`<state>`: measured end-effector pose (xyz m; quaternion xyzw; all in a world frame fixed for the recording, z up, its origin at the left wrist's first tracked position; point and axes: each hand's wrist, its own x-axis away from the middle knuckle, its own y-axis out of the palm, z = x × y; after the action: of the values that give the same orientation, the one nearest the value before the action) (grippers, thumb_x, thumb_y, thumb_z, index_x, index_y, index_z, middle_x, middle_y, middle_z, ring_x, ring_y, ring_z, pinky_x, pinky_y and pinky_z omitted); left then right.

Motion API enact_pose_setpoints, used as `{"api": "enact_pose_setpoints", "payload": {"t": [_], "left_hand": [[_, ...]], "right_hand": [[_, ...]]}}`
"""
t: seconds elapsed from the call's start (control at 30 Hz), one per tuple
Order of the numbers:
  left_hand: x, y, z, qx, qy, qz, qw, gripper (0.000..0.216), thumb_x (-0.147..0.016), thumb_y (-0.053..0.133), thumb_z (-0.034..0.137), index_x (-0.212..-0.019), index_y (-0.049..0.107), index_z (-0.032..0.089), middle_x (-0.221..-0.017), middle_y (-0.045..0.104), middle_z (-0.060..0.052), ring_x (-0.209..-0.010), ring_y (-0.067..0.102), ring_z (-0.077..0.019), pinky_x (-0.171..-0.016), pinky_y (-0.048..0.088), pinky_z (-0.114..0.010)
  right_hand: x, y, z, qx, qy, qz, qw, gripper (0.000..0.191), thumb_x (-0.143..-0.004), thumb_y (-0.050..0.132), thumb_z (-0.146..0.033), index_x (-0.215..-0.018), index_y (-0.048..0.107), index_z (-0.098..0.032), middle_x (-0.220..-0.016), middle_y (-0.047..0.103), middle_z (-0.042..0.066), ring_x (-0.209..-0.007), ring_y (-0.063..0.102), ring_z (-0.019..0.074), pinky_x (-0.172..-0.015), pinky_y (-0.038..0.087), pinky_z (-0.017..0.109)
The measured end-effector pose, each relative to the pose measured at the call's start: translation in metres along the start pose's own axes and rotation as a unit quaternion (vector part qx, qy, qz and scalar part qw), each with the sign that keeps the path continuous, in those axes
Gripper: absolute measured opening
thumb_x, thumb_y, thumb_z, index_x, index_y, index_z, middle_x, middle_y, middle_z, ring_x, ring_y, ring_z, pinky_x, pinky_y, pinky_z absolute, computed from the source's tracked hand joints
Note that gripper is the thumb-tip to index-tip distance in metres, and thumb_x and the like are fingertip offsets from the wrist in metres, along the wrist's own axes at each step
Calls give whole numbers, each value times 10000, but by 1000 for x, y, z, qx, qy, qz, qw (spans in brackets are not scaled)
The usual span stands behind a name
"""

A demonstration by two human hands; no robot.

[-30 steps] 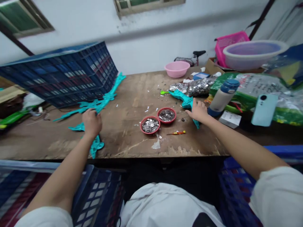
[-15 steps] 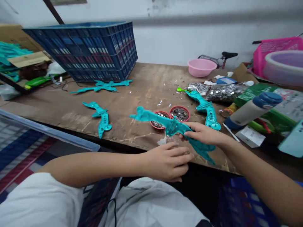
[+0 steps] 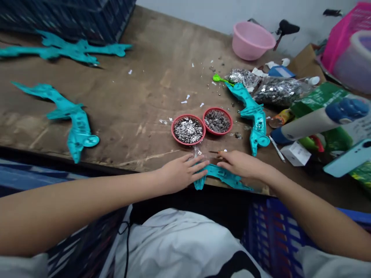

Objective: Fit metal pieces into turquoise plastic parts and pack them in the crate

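My left hand (image 3: 183, 172) is open, fingers spread over a teal plastic piece (image 3: 224, 175) at the desk's (image 3: 153, 112) front edge, near two red bowls (image 3: 188, 144). My right's (image 3: 240, 164) at the screwdriver (image 3: 213, 152); can't tell if those fingers are gripping it.

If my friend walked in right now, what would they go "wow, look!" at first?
Probably the bright turquoise pieces spread over the brown table, with one more turquoise piece at the near edge, partly covered by the left hand and right hand. Just beyond the hands, two red bowls full of shiny little bits sparkle side by side. A pink basin stands out at the far edge.
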<state>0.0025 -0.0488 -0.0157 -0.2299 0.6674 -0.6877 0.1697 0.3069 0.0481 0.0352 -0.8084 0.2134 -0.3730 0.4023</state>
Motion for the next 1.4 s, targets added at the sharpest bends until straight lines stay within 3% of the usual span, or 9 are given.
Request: {"api": "enact_pose_setpoints", "payload": {"t": [0.1,0.2,0.27,0.4,0.57,0.87,1.07,1.27,1.4], "left_hand": [[-5,-1,-10,13,-21,-31,999,631,-1171,720,205,-1795,691,288,-1921,548,-140,-1786,567,-346,-1447,520,-519],[-8,0,-15,5,-33,-26,999,621,-1174,699,171,-1788,700,261,-1917,549,-162,-1767,588,-366,-1421,548,-496],[-10,2,-18,-4,-37,-20,999,623,-1168,699,155,-1784,704,252,-1914,549,-181,-1757,597,-393,-1387,581,-503],[-14,7,-28,3,-36,-5,999,669,-1131,730,108,-1769,711,307,-1922,546,-174,-1718,644,-396,-1310,646,-499],[-19,6,-37,10,-49,22,999,634,-1098,742,66,-1684,765,309,-1910,574,-164,-1646,708,-393,-1127,736,-459],[-10,-2,12,12,-8,54,998,477,-1146,750,141,-1604,806,263,-1804,677,-222,-1581,748,-402,-1152,710,-474],[-19,6,-8,36,-29,23,999,511,-1165,708,153,-1630,796,347,-1887,608,-168,-1747,585,-498,-1373,532,-739],[-26,-5,-23,38,-59,-10,997,516,-1166,641,104,-1637,763,278,-1907,575,-193,-1774,573,-415,-1374,581,-589],[-16,-18,-9,18,-87,-18,996,546,-1107,662,53,-1616,766,221,-1852,617,-246,-1724,616,-447,-1254,680,-569]], "right_hand": [[-7,-32,4,28,31,124,991,391,-1222,600,-395,-1376,895,-188,-1310,921,168,-1159,878,339,-1018,641,389],[-40,-63,15,72,45,228,970,376,-1184,632,-297,-1400,912,-169,-1395,905,186,-1278,863,375,-1135,639,445],[-68,-77,22,107,54,239,964,374,-1155,654,-235,-1400,922,-146,-1437,891,207,-1343,846,394,-1195,625,476],[-112,-82,26,138,70,194,969,345,-1150,687,-229,-1375,938,-154,-1395,908,186,-1316,853,370,-1171,624,449],[-125,-71,26,156,63,190,967,320,-1137,703,-227,-1340,944,-175,-1348,920,167,-1245,846,343,-1091,615,422],[-114,-68,45,114,21,295,948,213,-999,733,-220,-1111,909,-178,-1183,900,180,-1098,830,372,-1048,647,496],[-109,-61,61,66,1,371,926,191,-965,778,-296,-1120,865,-228,-999,864,128,-1011,811,357,-991,655,498],[-53,-53,19,17,-28,374,927,73,-1007,830,-314,-1060,835,-265,-963,846,91,-949,805,316,-904,646,448],[2,-29,-14,-66,-40,294,953,64,-970,851,-278,-935,812,-241,-863,829,49,-817,772,243,-799,593,357]]}}
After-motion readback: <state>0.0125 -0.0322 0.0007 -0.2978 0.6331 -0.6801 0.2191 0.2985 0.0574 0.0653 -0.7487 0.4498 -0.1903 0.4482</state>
